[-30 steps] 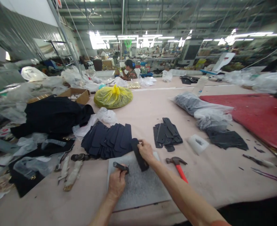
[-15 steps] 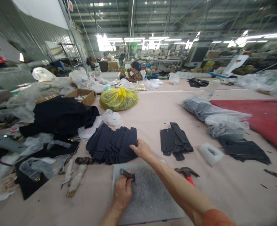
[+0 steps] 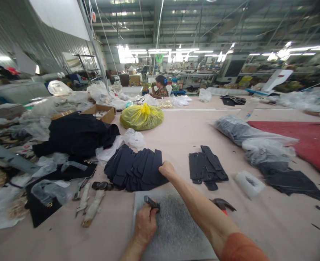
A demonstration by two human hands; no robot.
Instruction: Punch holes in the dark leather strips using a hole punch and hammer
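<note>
My left hand (image 3: 146, 223) is closed around a short, dark metal punch (image 3: 151, 203), held at a tilt over a grey metal plate (image 3: 173, 226). Beyond the plate, dark navy flat pieces (image 3: 133, 168) lie fanned out in overlapping rows. My right hand (image 3: 167, 170) reaches across the plate to the right end of this fan. Its fingers are curled at the edge of the outermost dark piece (image 3: 158, 163), and the fingertips are partly hidden. A claw hammer (image 3: 223, 204) with a red handle lies right of the plate, partly behind my right forearm.
Hammers with wrapped handles (image 3: 93, 208) lie at left, beside black cloth (image 3: 77, 132) and plastic bags. A second dark pile (image 3: 207, 166) and a white block (image 3: 249, 184) are at right. Farther back sit a yellow bag (image 3: 142, 116), a red sheet (image 3: 293, 139) and a person (image 3: 160, 88).
The view has shifted a little, so the table contents appear farther right and slightly lower. My right hand's fingers have curled in at the fan's edge. My left hand keeps its hold on the punch.
</note>
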